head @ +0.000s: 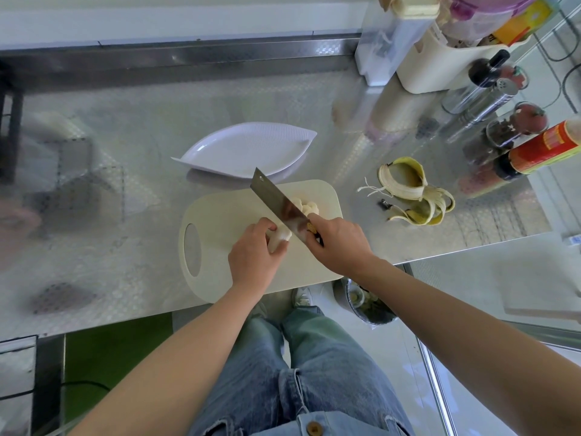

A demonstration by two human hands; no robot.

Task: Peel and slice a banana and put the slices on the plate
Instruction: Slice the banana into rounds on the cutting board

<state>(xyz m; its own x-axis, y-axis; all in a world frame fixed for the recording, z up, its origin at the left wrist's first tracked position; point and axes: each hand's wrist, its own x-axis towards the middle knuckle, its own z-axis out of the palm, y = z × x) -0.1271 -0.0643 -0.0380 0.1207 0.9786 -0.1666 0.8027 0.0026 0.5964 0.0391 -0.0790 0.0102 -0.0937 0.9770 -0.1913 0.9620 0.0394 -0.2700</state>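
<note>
A cream cutting board [220,221] lies on the steel counter. My left hand [256,254] grips the remaining stub of peeled banana [280,238] on the board. My right hand [341,242] holds the handle of a cleaver [276,201], whose blade stands across the banana just right of my left fingers. Several cut slices [306,207] lie behind the blade. A white leaf-shaped plate [248,149] sits just beyond the board with nothing on it.
The banana peel [415,191] lies on the counter to the right of the board. Bottles, spice jars and a cream container [440,67] crowd the back right corner. A bin [367,305] stands on the floor below the counter edge.
</note>
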